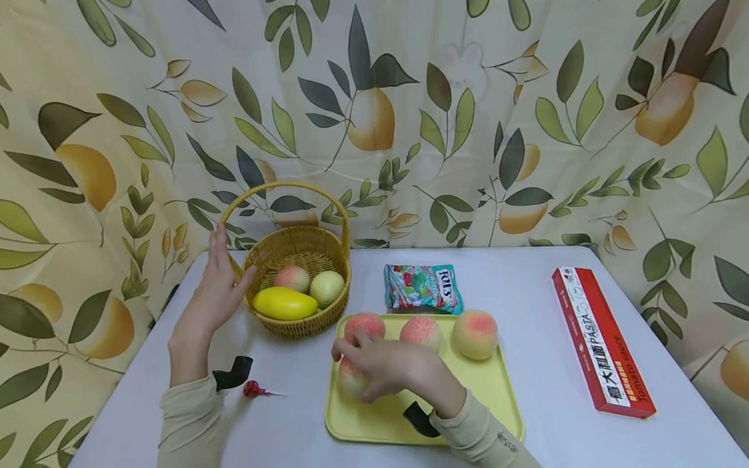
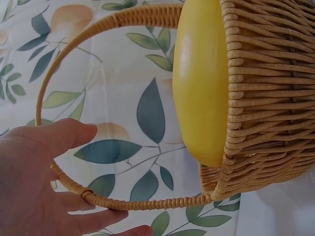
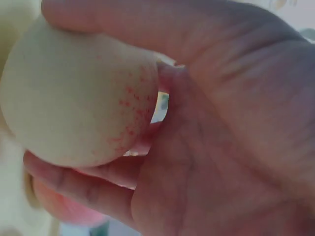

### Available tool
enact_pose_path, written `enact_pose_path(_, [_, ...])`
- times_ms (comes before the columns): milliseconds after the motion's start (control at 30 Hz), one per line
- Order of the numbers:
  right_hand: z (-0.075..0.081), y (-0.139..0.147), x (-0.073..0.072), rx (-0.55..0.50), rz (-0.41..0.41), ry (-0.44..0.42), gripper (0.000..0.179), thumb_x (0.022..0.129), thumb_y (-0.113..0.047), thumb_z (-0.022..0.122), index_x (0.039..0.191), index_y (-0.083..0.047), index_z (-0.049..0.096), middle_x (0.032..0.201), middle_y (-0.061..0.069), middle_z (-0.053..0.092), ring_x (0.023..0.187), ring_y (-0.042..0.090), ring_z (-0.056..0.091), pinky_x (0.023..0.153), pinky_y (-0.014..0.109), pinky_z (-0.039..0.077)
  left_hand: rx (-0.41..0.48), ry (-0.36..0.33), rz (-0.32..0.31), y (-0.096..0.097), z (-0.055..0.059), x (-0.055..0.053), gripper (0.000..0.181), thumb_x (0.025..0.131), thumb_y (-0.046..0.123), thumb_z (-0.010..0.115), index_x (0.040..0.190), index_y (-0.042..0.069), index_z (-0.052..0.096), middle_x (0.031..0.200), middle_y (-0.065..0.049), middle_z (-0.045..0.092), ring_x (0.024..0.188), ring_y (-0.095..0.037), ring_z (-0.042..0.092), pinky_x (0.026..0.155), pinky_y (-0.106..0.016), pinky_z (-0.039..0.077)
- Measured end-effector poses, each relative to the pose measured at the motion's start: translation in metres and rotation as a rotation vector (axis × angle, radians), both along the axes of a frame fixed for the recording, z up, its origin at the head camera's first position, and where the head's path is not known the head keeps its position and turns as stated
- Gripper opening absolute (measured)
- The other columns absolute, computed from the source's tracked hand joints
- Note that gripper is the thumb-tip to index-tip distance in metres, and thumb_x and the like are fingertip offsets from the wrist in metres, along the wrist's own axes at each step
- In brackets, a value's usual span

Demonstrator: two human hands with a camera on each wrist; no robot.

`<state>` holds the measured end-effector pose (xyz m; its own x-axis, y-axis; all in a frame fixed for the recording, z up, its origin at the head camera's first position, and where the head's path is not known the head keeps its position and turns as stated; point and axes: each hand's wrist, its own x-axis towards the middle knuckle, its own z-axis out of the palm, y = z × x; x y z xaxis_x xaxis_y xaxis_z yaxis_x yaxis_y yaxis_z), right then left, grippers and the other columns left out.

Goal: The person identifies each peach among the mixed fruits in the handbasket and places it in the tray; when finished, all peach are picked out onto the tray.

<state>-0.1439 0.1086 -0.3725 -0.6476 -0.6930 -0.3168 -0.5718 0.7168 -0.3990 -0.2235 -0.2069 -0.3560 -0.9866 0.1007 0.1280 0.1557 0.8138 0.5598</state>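
Note:
My right hand [image 1: 401, 369] curls over a pale peach [image 1: 349, 379] on the near left of the yellow tray [image 1: 486, 410]. In the right wrist view, thumb and fingers close round this peach [image 3: 74, 93]. Several other peaches lie along the tray's far side, one of them a red-topped peach [image 1: 475, 334]. My left hand [image 1: 214, 290] stands at the left of the wicker basket [image 1: 303, 328], fingers extended by its handle [image 2: 142, 204]; whether they touch it I cannot tell. Inside the basket are a yellow oblong fruit [image 1: 285, 304], a pinkish peach [image 1: 292, 278] and a pale green round fruit [image 1: 326, 289].
Behind the tray lies a teal candy bag [image 1: 423, 289]. A red pasta box [image 1: 602, 342] rests at the right of the white table [image 1: 281, 423]. Between left forearm and tray is a red-wrapped lollipop [image 1: 256, 389]. A leaf-patterned curtain [image 1: 376, 193] hangs behind.

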Motion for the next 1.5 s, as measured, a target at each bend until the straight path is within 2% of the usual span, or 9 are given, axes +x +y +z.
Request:
enact_pose_path(100, [-0.007, -0.007, 0.004, 0.043, 0.017, -0.005, 0.054, 0.079, -0.014, 0.082, 0.120, -0.030, 0.051, 0.110, 0.001, 0.045, 0.078, 0.011, 0.047, 0.058, 0.020, 0.042, -0.001, 0.004, 0.003, 0.002, -0.001, 0.000, 0.097, 0.107, 0.048, 0.045, 0.157, 0.025, -0.035, 0.169, -0.017, -0.027, 0.153, -0.060, 0.012, 0.115, -0.078, 0.024])
enact_pose_path(167, [-0.011, -0.011, 0.007, 0.067, 0.016, -0.006, 0.054, 0.077, -0.017, 0.085, 0.117, -0.032, 0.052, 0.112, 0.001, 0.044, 0.086, 0.012, 0.045, 0.060, 0.020, 0.043, -0.001, -0.001, 0.006, 0.003, -0.001, 0.001, 0.097, 0.107, 0.047, 0.046, 0.157, 0.025, -0.034, 0.170, -0.017, -0.027, 0.153, -0.059, 0.012, 0.115, -0.078, 0.024])
enact_pose_path(400, [-0.017, -0.018, 0.012, 0.140, -0.012, 0.145, 0.059, 0.073, -0.017, 0.089, 0.115, -0.031, 0.050, 0.120, 0.003, 0.046, 0.101, 0.019, 0.049, 0.063, 0.025, 0.049, 0.002, -0.013, 0.011, 0.004, 0.000, 0.003, 0.096, 0.107, 0.046, 0.045, 0.157, 0.026, -0.034, 0.170, -0.016, -0.027, 0.154, -0.059, 0.012, 0.114, -0.079, 0.024])
enact_pose_path(667, [-0.015, -0.030, 0.019, 0.202, 0.020, 0.089, 0.061, 0.071, -0.033, 0.094, 0.116, -0.032, 0.053, 0.113, -0.005, 0.046, 0.099, 0.011, 0.043, 0.068, 0.021, 0.047, -0.008, -0.031, 0.033, -0.008, 0.005, 0.011, 0.098, 0.107, 0.047, 0.046, 0.157, 0.026, -0.035, 0.170, -0.019, -0.025, 0.151, -0.062, 0.014, 0.110, -0.080, 0.027])
enact_pose_path(933, [-0.008, -0.027, 0.012, 0.247, 0.003, 0.074, 0.059, 0.074, -0.042, 0.091, 0.120, -0.032, 0.055, 0.117, -0.003, 0.052, 0.104, 0.013, 0.050, 0.077, 0.026, 0.052, 0.012, 0.013, 0.021, -0.008, 0.006, 0.004, 0.097, 0.107, 0.044, 0.047, 0.158, 0.027, -0.034, 0.171, -0.017, -0.024, 0.152, -0.060, 0.013, 0.114, -0.078, 0.024])
enact_pose_path(1100, [0.002, -0.015, 0.008, 0.180, -0.020, 0.009, 0.046, 0.083, -0.045, 0.081, 0.119, -0.029, 0.057, 0.116, -0.001, 0.052, 0.099, 0.014, 0.052, 0.079, 0.028, 0.051, 0.005, 0.026, 0.016, -0.003, 0.007, -0.001, 0.096, 0.107, 0.043, 0.047, 0.158, 0.026, -0.033, 0.171, -0.017, -0.023, 0.152, -0.060, 0.016, 0.115, -0.077, 0.025])
enact_pose_path(1233, [0.010, -0.002, 0.002, 0.102, -0.059, -0.051, 0.046, 0.087, -0.041, 0.075, 0.127, -0.026, 0.059, 0.117, 0.000, 0.052, 0.095, 0.013, 0.051, 0.079, 0.029, 0.047, 0.003, 0.029, 0.011, 0.001, 0.008, -0.003, 0.096, 0.107, 0.041, 0.048, 0.159, 0.024, -0.032, 0.171, -0.016, -0.023, 0.153, -0.059, 0.016, 0.114, -0.076, 0.026])
enact_pose_path(1333, [0.013, 0.007, -0.003, 0.068, -0.085, -0.080, 0.052, 0.090, -0.039, 0.076, 0.136, -0.023, 0.058, 0.125, 0.001, 0.054, 0.100, 0.013, 0.051, 0.085, 0.029, 0.048, 0.006, 0.022, 0.010, 0.001, 0.008, -0.003, 0.097, 0.107, 0.039, 0.049, 0.159, 0.025, -0.032, 0.171, -0.015, -0.024, 0.154, -0.058, 0.014, 0.115, -0.077, 0.025])
enact_pose_path(1500, [0.014, 0.015, -0.006, 0.049, -0.101, -0.099, 0.057, 0.092, -0.043, 0.075, 0.141, -0.022, 0.056, 0.138, 0.005, 0.057, 0.116, 0.016, 0.053, 0.102, 0.035, 0.047, 0.001, -0.006, 0.008, 0.000, 0.006, -0.002, 0.097, 0.107, 0.042, 0.048, 0.158, 0.024, -0.033, 0.171, -0.015, -0.025, 0.154, -0.058, 0.014, 0.114, -0.077, 0.025])
